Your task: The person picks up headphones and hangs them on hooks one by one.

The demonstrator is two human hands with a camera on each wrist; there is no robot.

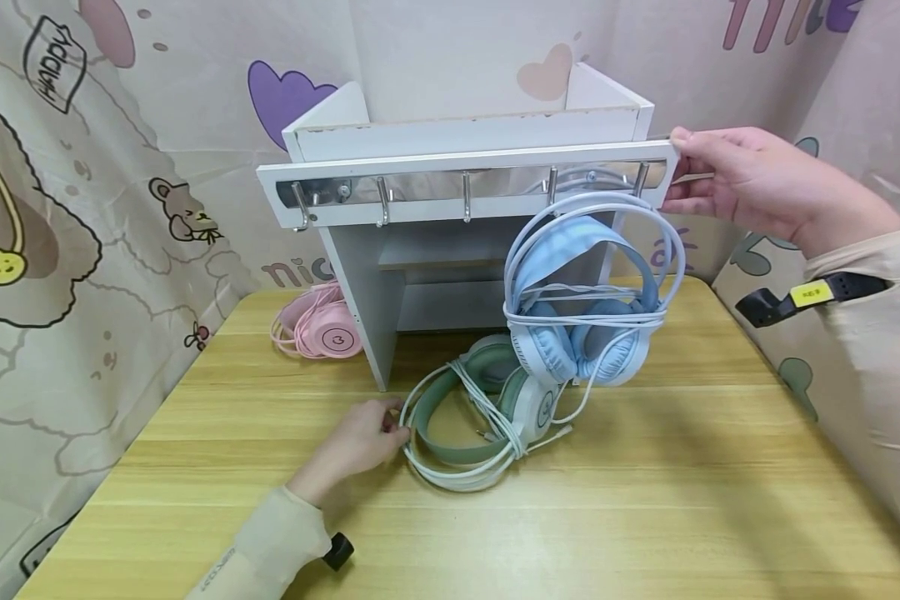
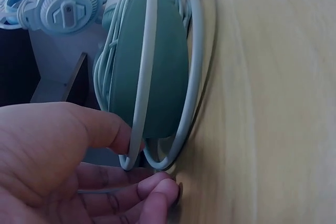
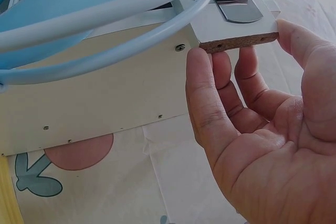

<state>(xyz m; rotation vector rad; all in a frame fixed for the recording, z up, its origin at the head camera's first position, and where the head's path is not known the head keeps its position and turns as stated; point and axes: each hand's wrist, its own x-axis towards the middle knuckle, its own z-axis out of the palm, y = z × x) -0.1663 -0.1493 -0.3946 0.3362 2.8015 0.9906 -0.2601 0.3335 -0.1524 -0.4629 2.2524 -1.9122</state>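
Evidently, green-and-white headphones (image 1: 521, 407) are being held at their near left end by the left hand (image 1: 360, 437), while their weight is being borne by the bench (image 1: 607, 500) just in front of a white shelf unit (image 1: 371, 292). Thumb and curled fingers are being kept about the paired white hoops (image 2: 197, 66); how tightly these are being squeezed cannot be told. Judging by the build, a fairly light load is being presented, most of it probably being concentrated at the ear cups (image 1: 540, 408), so a sag toward that end could be caused by lifting the hoops alone. Stiff, springy and perhaps slippery handling is being suggested by the smooth hoops, softer bending by the green headband (image 2: 170, 72). A sounder hold is being offered by hoops and headband together, since the wound cable (image 1: 487, 408) could be loosened by a pull. Above, blue headphones (image 1: 562, 242) are being supported by the hook rail (image 1: 427, 187), whose right end is being pinched between thumb and fingers of the right hand (image 1: 750, 179). Left of the shelf unit, pink headphones (image 1: 326, 329) are being carried by the bench.
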